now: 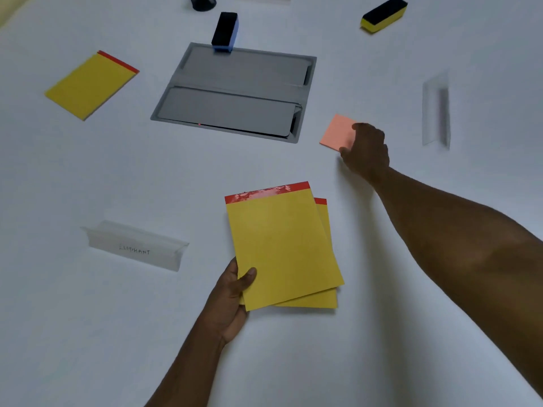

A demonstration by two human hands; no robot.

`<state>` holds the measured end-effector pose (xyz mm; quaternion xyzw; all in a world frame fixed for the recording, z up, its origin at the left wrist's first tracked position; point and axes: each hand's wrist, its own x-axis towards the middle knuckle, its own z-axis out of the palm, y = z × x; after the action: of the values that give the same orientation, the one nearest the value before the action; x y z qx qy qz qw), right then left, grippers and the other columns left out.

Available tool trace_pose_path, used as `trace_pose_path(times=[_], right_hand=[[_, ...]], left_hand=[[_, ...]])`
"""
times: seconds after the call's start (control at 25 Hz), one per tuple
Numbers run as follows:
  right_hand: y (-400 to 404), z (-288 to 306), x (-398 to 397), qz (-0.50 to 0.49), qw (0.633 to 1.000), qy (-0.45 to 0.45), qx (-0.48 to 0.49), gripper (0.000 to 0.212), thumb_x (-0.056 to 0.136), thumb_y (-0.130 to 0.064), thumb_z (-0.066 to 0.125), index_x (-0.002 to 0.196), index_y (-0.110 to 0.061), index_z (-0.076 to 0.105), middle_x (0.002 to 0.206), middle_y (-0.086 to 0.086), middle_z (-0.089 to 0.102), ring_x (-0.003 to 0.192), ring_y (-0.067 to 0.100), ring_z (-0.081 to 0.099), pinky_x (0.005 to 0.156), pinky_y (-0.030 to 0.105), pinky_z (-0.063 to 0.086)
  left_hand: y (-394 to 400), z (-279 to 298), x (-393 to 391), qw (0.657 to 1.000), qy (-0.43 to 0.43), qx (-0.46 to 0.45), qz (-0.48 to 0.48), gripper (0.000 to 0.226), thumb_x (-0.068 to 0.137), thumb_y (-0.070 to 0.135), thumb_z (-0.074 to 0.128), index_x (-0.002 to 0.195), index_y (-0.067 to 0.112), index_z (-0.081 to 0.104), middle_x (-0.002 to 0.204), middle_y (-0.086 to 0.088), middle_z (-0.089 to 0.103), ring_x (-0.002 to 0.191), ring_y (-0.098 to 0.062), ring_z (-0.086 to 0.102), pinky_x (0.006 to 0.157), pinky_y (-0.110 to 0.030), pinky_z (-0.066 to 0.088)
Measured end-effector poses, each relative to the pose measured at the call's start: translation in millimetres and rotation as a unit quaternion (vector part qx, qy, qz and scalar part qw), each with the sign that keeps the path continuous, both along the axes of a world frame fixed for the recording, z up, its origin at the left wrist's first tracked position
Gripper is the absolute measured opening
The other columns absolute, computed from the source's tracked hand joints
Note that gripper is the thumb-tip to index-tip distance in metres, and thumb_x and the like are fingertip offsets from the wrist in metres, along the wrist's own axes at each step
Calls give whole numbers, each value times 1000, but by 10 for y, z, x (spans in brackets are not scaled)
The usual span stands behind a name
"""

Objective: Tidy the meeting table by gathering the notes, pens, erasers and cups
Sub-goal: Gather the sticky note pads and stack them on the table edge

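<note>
My left hand point(235, 295) grips two stacked yellow notepads point(282, 245) with red top strips by their lower left corner, just above the white table. My right hand point(365, 149) reaches out to a pink sticky-note pad point(335, 132) lying flat; its fingertips touch the pad's right edge, and I cannot tell if the pad is pinched. A third yellow notepad point(91, 85) lies at the far left. A blue-backed eraser point(224, 32) stands at the far edge of the grey panel. A yellow-backed eraser point(383, 14) lies at the far right.
A grey recessed cable panel point(235, 92) is set into the white table point(117, 333). A clear name stand point(135, 245) marked with handwriting sits at the near left, another clear stand point(436, 110) at the right. A dark object point(202, 2) shows at the top edge.
</note>
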<state>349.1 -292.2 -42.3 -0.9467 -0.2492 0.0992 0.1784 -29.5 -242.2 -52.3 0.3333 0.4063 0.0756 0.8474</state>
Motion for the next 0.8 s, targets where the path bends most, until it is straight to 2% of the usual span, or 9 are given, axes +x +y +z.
trace_pose_path(times=[0.12,0.2,0.32,0.4,0.48,0.56,0.64,0.72,0.8], right_hand=[[130,-73,266,-18,999,39,-5,81,77,-31,73,141,-7,29,144,13,38,138,36,28,106,48,33],[191,-60,385,-16,997,63,-33,93,62,-42,76,137,-7,33,139,16,41,136,36,33,106,43,33],[180,-7,424,19,991,71,-114,111,42,-58,70,133,-3,36,133,23,40,128,38,37,101,40,34],[114,-14,412,22,987,54,-153,111,51,-60,82,135,-2,37,132,24,40,127,38,36,102,40,33],[23,-3,375,-1,989,60,-138,93,61,-51,84,131,-4,44,130,22,44,126,36,39,102,39,34],[-100,25,255,-11,993,93,-78,68,68,-41,82,119,-6,54,123,17,54,117,33,49,93,38,39],[-309,90,-4,-44,987,141,59,37,74,-29,77,100,-11,59,108,13,63,99,31,59,80,39,46],[-585,211,-386,-108,953,196,202,24,76,-19,73,95,-13,61,99,12,67,85,29,66,78,44,56],[-892,430,-866,-170,903,249,305,22,82,-12,69,103,-10,61,96,10,68,78,23,67,76,41,58]], left_hand=[[11,-65,0,1000,3,-7,-2,50,91,6,54,139,18,48,135,-7,61,124,-29,57,101,-44,48],[11,-108,0,1000,3,-9,1,53,89,6,60,140,17,47,136,-8,59,125,-29,56,102,-45,47],[-6,-132,-12,1000,-1,-22,4,51,93,5,55,142,16,45,138,-9,58,127,-30,55,101,-43,48],[-23,-152,-35,1000,-10,-29,6,49,95,5,51,143,15,43,139,-10,56,128,-31,53,101,-43,48],[-37,-168,-53,1000,-14,-27,3,50,95,6,53,143,15,43,140,-10,55,128,-31,53,101,-44,49],[-48,-159,-61,1000,-10,-26,2,55,91,10,56,143,17,43,140,-9,56,127,-31,54,100,-46,49],[-108,-101,-106,1000,-3,-24,-5,57,88,11,59,142,20,44,139,-7,57,127,-31,55,100,-48,49],[-233,7,-236,1000,7,-14,-9,52,93,7,57,142,20,44,139,-8,57,126,-31,55,100,-50,48],[-387,155,-431,1000,25,-6,-5,49,94,6,53,140,21,46,137,-7,58,124,-30,57,99,-50,50]])
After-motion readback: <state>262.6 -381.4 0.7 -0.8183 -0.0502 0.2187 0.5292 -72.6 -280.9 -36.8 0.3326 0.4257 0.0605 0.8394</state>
